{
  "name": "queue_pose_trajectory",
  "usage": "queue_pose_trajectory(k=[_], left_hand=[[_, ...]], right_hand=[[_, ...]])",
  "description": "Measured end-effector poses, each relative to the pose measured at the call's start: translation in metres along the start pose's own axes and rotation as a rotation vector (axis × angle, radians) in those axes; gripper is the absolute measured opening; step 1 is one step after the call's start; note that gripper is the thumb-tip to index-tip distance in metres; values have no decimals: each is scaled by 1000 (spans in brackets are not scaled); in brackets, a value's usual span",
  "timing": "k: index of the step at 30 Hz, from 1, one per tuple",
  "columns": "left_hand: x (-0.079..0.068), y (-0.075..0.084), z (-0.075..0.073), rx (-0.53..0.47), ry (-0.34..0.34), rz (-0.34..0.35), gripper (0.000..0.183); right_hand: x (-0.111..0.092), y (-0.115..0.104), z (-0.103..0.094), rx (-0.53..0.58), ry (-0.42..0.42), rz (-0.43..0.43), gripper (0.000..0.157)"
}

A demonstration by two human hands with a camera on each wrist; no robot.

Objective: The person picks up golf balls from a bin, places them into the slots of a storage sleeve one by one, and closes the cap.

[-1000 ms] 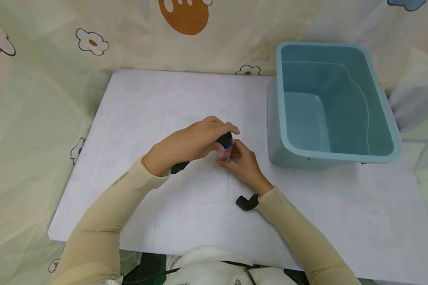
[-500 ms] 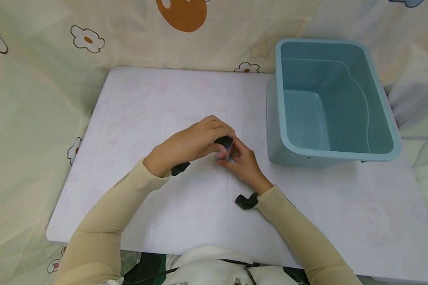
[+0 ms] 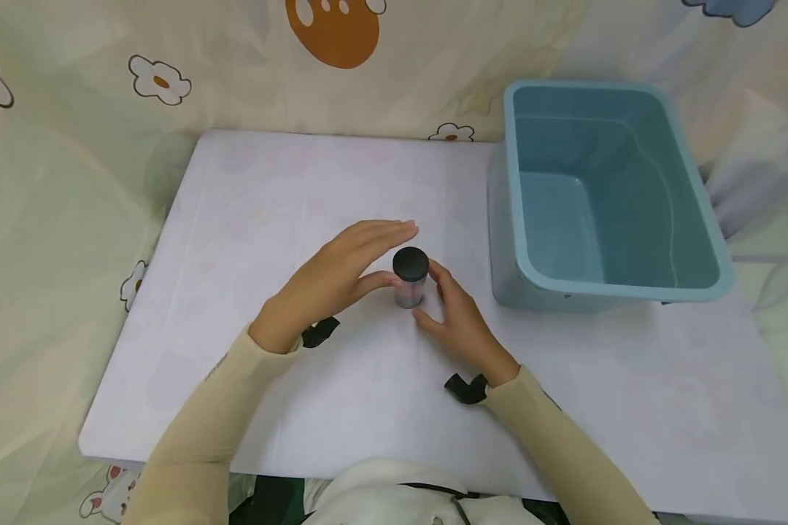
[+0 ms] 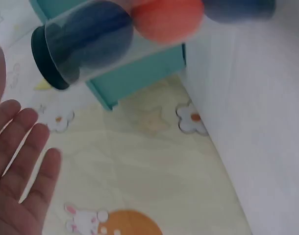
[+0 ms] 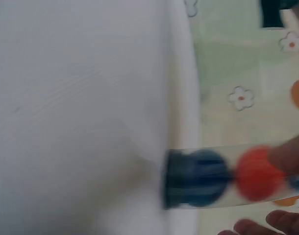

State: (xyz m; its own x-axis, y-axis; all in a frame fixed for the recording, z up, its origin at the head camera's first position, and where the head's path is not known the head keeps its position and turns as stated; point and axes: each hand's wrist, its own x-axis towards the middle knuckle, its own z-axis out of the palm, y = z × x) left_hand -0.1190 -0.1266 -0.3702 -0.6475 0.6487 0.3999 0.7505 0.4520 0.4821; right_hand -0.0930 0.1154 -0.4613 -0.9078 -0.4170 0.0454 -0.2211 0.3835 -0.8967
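A clear tube (image 3: 408,293) with a black lid (image 3: 410,263) stands upright on the white table. Through its wall in the left wrist view I see a red ball (image 4: 169,19) between two dark blue balls. My left hand (image 3: 341,271) is spread at the tube's left, fingers straight beyond the lid and thumb close to its side. On the tube's right is my right hand (image 3: 462,321), thumb and fingers apart, not wrapped round it. In the right wrist view its thumb (image 5: 291,155) overlaps the tube; whether it touches is unclear.
A large light-blue plastic bin (image 3: 522,288) stands at the table's back right, to the right of my right hand. A patterned cloth (image 3: 236,65) hangs behind the white table (image 3: 289,182). Black wrist-worn pieces sit at both cuffs.
Both hands have loosened from the tube and spread. My left hand has come off the lid toward the left, and my right hand has drawn back slightly. The tube stays upright.
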Motion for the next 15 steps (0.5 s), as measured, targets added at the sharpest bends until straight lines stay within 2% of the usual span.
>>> queue_pose_trajectory(k=[3, 5, 9, 15], left_hand=[[-17, 1, 3, 119, 113, 51, 65], [-25, 1, 8, 180, 148, 92, 62], [-34, -2, 21, 223, 171, 162, 56], [-34, -7, 33, 271, 196, 252, 36]], right_hand=[[-16, -17, -8, -157, 50, -128, 80], [-23, -25, -11, -260, 117, -245, 79], [-27, -32, -10, -421, 218, -448, 75], [-22, -33, -8, -547, 200, -579, 66]])
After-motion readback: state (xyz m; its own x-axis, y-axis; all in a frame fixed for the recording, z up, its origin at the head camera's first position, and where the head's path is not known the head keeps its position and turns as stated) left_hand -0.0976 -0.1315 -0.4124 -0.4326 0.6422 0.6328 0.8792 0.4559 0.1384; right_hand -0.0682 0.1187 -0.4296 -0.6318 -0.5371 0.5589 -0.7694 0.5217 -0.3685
